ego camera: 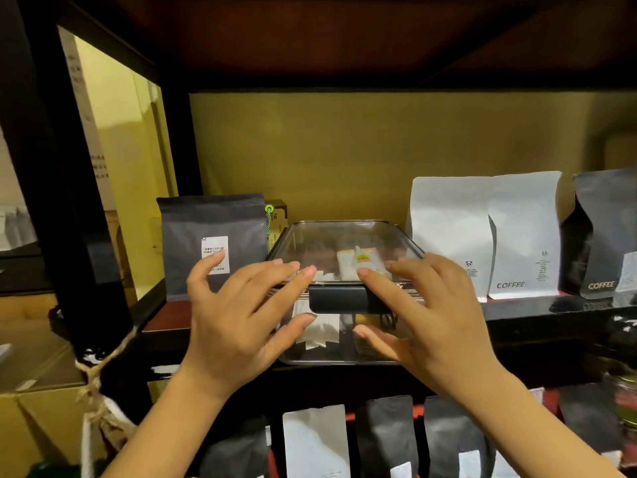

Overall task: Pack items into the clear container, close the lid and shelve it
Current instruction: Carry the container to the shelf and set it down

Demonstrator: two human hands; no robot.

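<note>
Now both hands are spread wide at the front of the clear container [344, 243]. The left hand [241, 315] and the right hand [431, 315] have straight fingers that touch its front corners and grip nothing. The box sits on the dark shelf [517, 310], its front end sticking out past the edge. Its see-through lid is on, with a black clasp [339, 298] at the front. Inside are small white packets [319, 331] and one with a yellow label [362, 258]. A dark bag [213, 246] stands to its left and white coffee bags [489, 236] to its right.
</note>
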